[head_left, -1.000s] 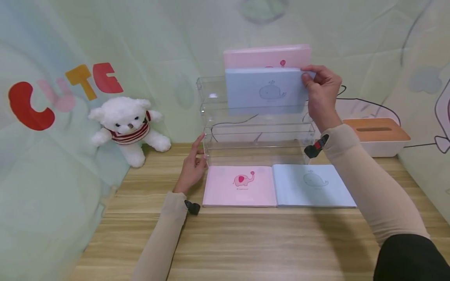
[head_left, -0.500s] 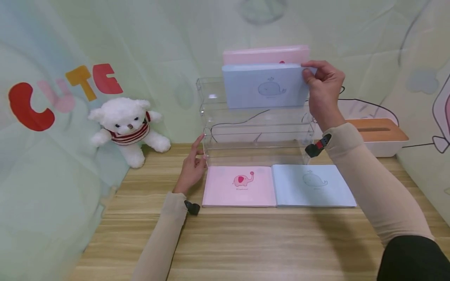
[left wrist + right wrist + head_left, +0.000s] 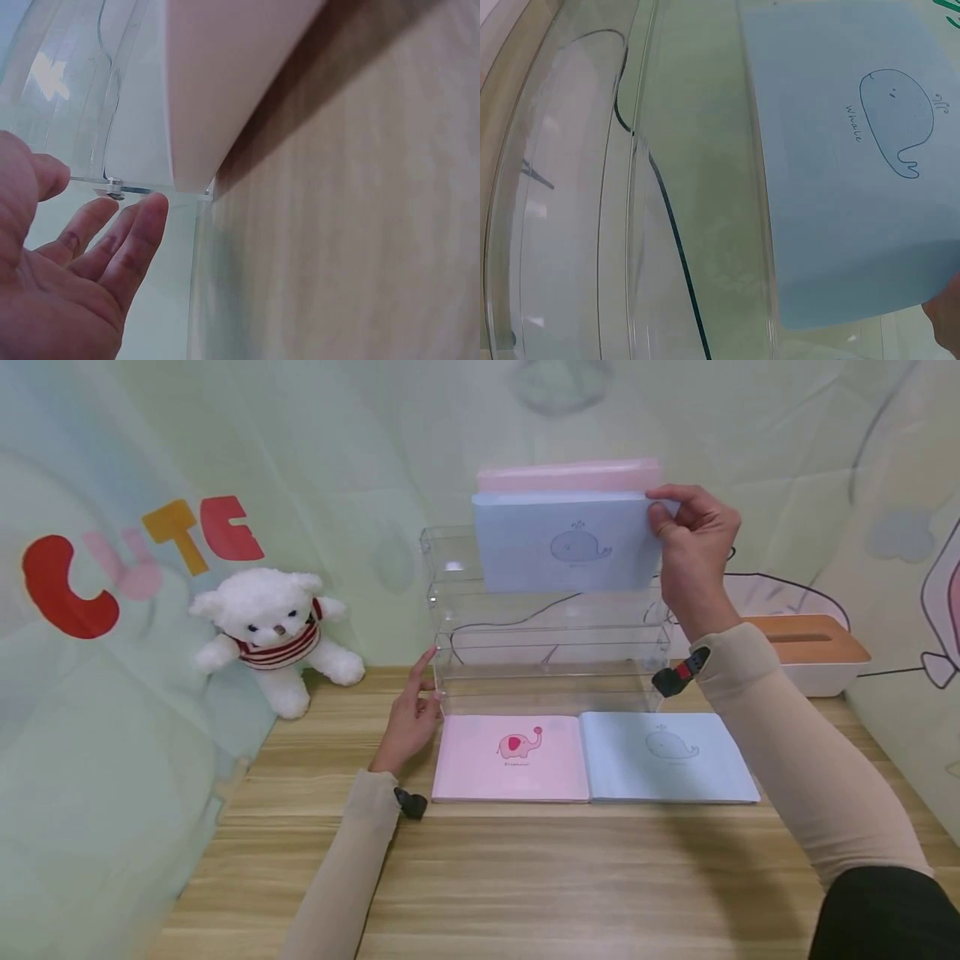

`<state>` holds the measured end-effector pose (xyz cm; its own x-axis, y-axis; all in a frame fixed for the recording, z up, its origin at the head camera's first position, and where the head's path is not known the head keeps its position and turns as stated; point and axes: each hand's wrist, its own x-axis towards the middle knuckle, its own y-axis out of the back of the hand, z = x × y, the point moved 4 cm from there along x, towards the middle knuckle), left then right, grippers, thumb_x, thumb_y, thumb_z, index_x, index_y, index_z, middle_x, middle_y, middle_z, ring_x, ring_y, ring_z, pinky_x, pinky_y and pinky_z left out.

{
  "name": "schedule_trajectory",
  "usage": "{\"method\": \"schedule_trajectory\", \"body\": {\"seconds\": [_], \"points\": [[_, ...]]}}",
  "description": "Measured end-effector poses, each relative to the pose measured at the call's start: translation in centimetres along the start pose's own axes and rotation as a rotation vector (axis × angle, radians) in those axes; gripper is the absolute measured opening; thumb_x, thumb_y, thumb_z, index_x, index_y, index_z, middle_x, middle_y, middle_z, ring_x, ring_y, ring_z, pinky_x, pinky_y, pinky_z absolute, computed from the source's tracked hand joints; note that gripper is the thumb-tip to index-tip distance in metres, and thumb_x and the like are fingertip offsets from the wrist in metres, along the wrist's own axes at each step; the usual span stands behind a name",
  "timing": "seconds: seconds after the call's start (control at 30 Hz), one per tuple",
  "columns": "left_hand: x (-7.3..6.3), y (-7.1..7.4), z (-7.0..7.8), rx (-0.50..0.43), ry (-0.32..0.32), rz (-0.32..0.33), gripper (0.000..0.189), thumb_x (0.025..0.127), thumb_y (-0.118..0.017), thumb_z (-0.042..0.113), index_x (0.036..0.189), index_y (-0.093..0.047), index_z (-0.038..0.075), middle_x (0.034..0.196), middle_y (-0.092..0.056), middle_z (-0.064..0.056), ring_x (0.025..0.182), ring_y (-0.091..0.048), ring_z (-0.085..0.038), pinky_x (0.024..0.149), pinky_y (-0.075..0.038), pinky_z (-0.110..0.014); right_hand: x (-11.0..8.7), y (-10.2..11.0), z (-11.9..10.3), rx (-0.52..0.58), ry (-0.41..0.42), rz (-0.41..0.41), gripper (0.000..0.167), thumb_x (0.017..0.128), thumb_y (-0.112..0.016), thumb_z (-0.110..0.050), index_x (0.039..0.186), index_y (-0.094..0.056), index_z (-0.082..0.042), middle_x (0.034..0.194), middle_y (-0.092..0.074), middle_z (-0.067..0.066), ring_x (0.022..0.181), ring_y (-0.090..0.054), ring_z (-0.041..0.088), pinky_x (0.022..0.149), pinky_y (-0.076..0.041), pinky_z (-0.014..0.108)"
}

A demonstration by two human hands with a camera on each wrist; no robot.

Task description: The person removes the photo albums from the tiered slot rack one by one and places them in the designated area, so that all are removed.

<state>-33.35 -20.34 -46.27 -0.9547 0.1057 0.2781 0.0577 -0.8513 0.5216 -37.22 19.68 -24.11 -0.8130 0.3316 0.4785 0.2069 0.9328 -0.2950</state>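
While your left fingers (image 3: 136, 244) rest loose against clear rack (image 3: 551, 660), right fingers (image 3: 682, 495) pinch blue whale book (image 3: 547, 543), apparently unseated; pink book (image 3: 566, 477) behind looks placed.

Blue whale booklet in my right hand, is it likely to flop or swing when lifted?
Probably won't flop much: the blue whale booklet looks flat, pinched by your right hand near one upper corner. It may swivel, since that grip is off-centre.
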Motion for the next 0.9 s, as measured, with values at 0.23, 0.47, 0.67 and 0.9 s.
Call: {"method": "schedule_trajectory", "body": {"seconds": [0.23, 0.47, 0.67, 0.9], "points": [[0.2, 0.0, -0.1, 0.001, 0.007, 0.003, 0.077, 0.111, -0.052, 0.01, 0.167, -0.022, 0.052, 0.123, -0.063, -0.018, 0.074, -0.067, -0.026, 0.073, -0.057, -0.032, -0.7, 0.3, -0.2, -0.036, -0.053, 0.016, 0.018, 0.099, -0.076, -0.012, 0.115, -0.084, -0.01, 0.116, -0.082, 0.002, 0.12, -0.074, 0.021, 0.116, -0.055, 0.04], [0.2, 0.1, -0.1, -0.001, -0.003, 0.003, 0.079, 0.111, -0.052, 0.009, 0.166, -0.022, 0.056, 0.124, -0.065, -0.02, 0.076, -0.069, -0.025, 0.073, -0.057, -0.031, -1.7, 0.5, -0.2, -0.074, -0.113, 0.002, 0.019, 0.099, -0.075, -0.012, 0.116, -0.084, -0.011, 0.124, -0.081, 0.006, 0.122, -0.074, 0.022, 0.119, -0.051, 0.048], [0.2, 0.1, -0.1, -0.003, -0.023, 0.003, 0.079, 0.111, -0.052, 0.008, 0.167, -0.021, 0.054, 0.123, -0.065, -0.022, 0.076, -0.07, -0.024, 0.072, -0.057, -0.029, -3.2, 0.9, 0.3, -0.101, -0.191, -0.002, 0.02, 0.1, -0.074, -0.014, 0.118, -0.084, -0.014, 0.131, -0.079, 0.005, 0.123, -0.072, 0.024, 0.121, -0.048, 0.058], [0.1, 0.0, -0.1, -0.005, -0.013, -0.002, 0.08, 0.111, -0.052, 0.009, 0.165, -0.02, 0.058, 0.126, -0.065, -0.021, 0.078, -0.071, -0.026, 0.073, -0.058, -0.032, -5.0, 1.6, 1.0, -0.143, -0.26, 0.009, 0.02, 0.102, -0.072, -0.014, 0.119, -0.083, -0.016, 0.13, -0.078, 0.004, 0.124, -0.068, 0.026, 0.121, -0.042, 0.068]]}}
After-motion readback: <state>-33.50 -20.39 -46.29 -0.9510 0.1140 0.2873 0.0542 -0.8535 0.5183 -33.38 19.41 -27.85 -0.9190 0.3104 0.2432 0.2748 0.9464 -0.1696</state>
